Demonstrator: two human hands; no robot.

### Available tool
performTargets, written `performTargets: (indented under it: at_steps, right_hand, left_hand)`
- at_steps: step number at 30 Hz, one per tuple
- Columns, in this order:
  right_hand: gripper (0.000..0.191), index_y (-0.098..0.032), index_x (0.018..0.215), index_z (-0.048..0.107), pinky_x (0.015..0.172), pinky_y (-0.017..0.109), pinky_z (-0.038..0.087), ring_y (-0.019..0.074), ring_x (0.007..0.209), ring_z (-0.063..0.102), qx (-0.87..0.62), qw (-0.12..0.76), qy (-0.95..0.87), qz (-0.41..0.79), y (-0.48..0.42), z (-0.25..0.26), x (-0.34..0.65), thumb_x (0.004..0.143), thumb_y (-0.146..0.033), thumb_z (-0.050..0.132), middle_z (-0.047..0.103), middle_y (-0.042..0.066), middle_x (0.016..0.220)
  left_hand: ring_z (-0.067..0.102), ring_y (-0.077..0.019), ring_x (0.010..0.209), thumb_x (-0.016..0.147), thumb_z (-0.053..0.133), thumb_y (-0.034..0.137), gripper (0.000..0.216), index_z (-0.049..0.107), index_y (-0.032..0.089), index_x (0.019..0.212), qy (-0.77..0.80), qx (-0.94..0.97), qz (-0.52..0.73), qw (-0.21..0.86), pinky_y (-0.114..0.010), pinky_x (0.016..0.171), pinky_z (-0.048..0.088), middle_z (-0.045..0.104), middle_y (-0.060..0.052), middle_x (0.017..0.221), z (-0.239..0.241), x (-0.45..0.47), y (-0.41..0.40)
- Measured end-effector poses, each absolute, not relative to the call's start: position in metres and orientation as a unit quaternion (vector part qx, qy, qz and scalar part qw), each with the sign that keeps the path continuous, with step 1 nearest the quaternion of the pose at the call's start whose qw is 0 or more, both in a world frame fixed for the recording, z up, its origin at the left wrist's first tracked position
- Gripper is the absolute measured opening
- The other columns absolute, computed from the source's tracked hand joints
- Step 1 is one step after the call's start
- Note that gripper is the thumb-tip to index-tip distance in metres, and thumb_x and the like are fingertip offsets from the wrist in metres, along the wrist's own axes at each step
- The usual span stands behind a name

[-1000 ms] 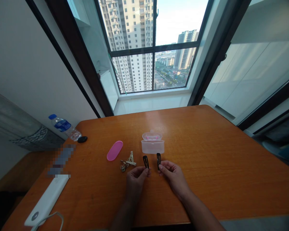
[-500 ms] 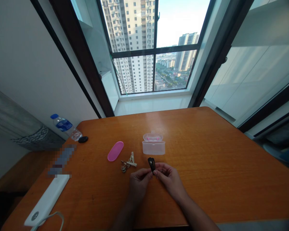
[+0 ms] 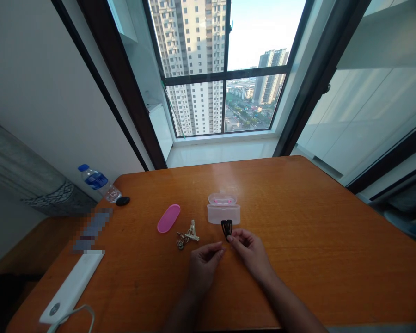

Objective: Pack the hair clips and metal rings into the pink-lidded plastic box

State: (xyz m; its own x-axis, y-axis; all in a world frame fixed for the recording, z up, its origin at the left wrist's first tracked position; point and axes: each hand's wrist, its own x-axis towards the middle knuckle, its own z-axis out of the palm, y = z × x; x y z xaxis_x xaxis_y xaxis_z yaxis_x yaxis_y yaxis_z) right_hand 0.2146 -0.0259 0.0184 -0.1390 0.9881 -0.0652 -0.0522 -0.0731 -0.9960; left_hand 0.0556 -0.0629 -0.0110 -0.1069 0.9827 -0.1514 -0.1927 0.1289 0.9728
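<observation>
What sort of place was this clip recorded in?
Probably a home high up in an apartment block: the large window looks out on a residential tower and streets far below, and the wooden table holds everyday items like a water bottle.

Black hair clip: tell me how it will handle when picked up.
The black hair clip is probably very light, as the right hand holds it with just its fingertips. Its flat shape suggests it won't roll, but its thin, glossy body may slip.
</observation>
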Motion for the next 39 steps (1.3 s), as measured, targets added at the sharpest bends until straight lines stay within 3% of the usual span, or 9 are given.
performTargets:
  at_steps: [4, 8, 13, 23, 30, 39]
  right_hand:
    - [0.033, -0.016, 0.092, 0.068, 0.058, 0.025, 0.038, 0.0142, 0.062, 0.053, -0.505, 0.443, -0.616, 0.412, 0.015, 0.054, 0.229, 0.084, -0.048, 0.065, 0.063, 0.0, 0.069]
    - [0.021, -0.018, 0.091, 0.071, 0.063, 0.026, 0.039, 0.0159, 0.067, 0.058, -0.531, 0.318, -0.756, 0.212, 0.069, 0.086, 0.236, 0.088, -0.035, 0.059, 0.069, 0.003, 0.077]
    - [0.01, -0.019, 0.08, 0.069, 0.061, 0.025, 0.036, 0.017, 0.067, 0.059, -0.522, 0.264, -0.79, 0.183, 0.097, 0.084, 0.228, 0.084, -0.026, 0.062, 0.07, 0.003, 0.075]
    - [0.012, -0.019, 0.09, 0.068, 0.068, 0.025, 0.04, 0.0175, 0.076, 0.063, -0.5, 0.195, -0.826, 0.173, 0.065, 0.078, 0.231, 0.088, -0.023, 0.058, 0.071, 0.005, 0.087]
    - [0.018, -0.021, 0.082, 0.075, 0.068, 0.025, 0.041, 0.0198, 0.079, 0.067, -0.446, 0.106, -0.87, 0.18, 0.048, 0.088, 0.233, 0.08, -0.011, 0.061, 0.074, 0.005, 0.088]
    - [0.016, -0.023, 0.09, 0.075, 0.077, 0.028, 0.047, 0.0214, 0.089, 0.066, -0.372, 0.101, -0.905, 0.18, 0.032, 0.099, 0.243, 0.09, -0.026, 0.059, 0.072, 0.006, 0.098]
  left_hand:
    - [0.073, -0.0248, 0.085, 0.068, 0.082, 0.036, 0.033, 0.079, 0.014, 0.093, 0.519, 0.378, 0.533, 0.552, -0.035, 0.081, 0.058, 0.079, -0.012, 0.089, -0.011, 0.056, -0.063]
    - [0.072, -0.023, 0.086, 0.072, 0.079, 0.034, 0.03, 0.078, 0.014, 0.094, 0.515, 0.394, 0.548, 0.529, -0.034, 0.082, 0.058, 0.078, -0.011, 0.092, -0.014, 0.055, -0.061]
    - [0.067, -0.0183, 0.087, 0.079, 0.072, 0.026, 0.026, 0.074, 0.016, 0.103, 0.486, 0.454, 0.581, 0.469, -0.03, 0.082, 0.056, 0.07, -0.01, 0.103, -0.017, 0.055, -0.061]
    - [0.064, -0.0184, 0.097, 0.081, 0.064, 0.018, 0.03, 0.069, 0.018, 0.11, 0.482, 0.481, 0.577, 0.451, -0.03, 0.084, 0.056, 0.059, -0.011, 0.121, -0.013, 0.057, -0.061]
    - [0.064, -0.0181, 0.096, 0.081, 0.064, 0.017, 0.032, 0.066, 0.018, 0.113, 0.496, 0.469, 0.581, 0.443, -0.03, 0.088, 0.053, 0.064, -0.008, 0.109, -0.013, 0.06, -0.061]
    - [0.065, -0.0194, 0.099, 0.082, 0.063, 0.019, 0.033, 0.067, 0.016, 0.115, 0.495, 0.468, 0.582, 0.445, -0.033, 0.091, 0.054, 0.063, -0.01, 0.112, -0.017, 0.059, -0.06]
